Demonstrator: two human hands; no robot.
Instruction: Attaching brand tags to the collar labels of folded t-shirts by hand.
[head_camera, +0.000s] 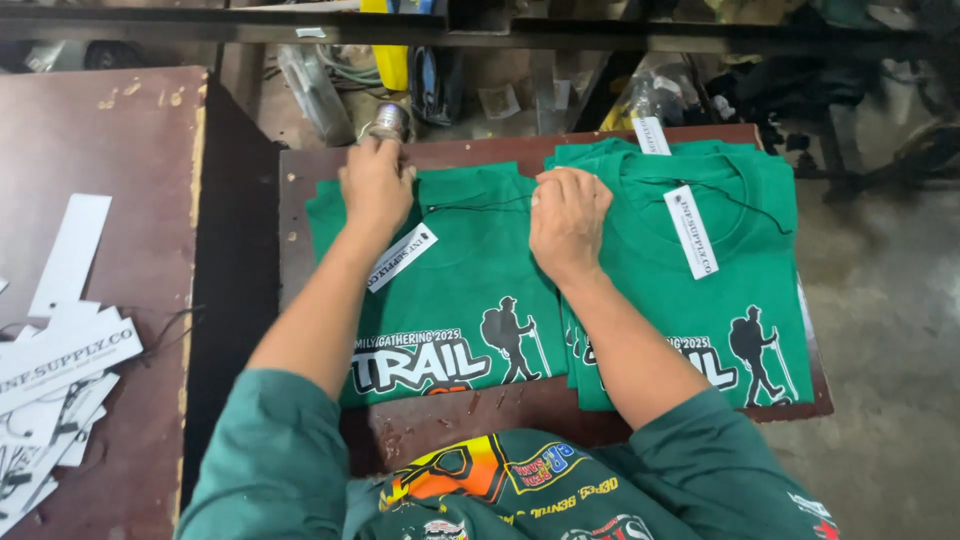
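Observation:
Two folded green shirts with a white hiker print lie side by side on a dark wooden board (450, 415). My left hand (375, 185) rests closed on the collar of the left shirt (460, 290), next to a small metal cylinder (388, 120) at the board's far edge. My right hand (565, 220) pinches the fabric at that shirt's right shoulder, where it meets the right shirt (740, 260). A white paper tag (400, 257) on a thin black string hangs by my left wrist. The right shirt carries its own white tag (690, 230).
A reddish table (110, 160) at the left holds a heap of white paper tags (55, 370) with black strings. A dark gap separates it from the board. Clutter and plastic bags lie beyond the board, and bare concrete floor (880, 330) is at the right.

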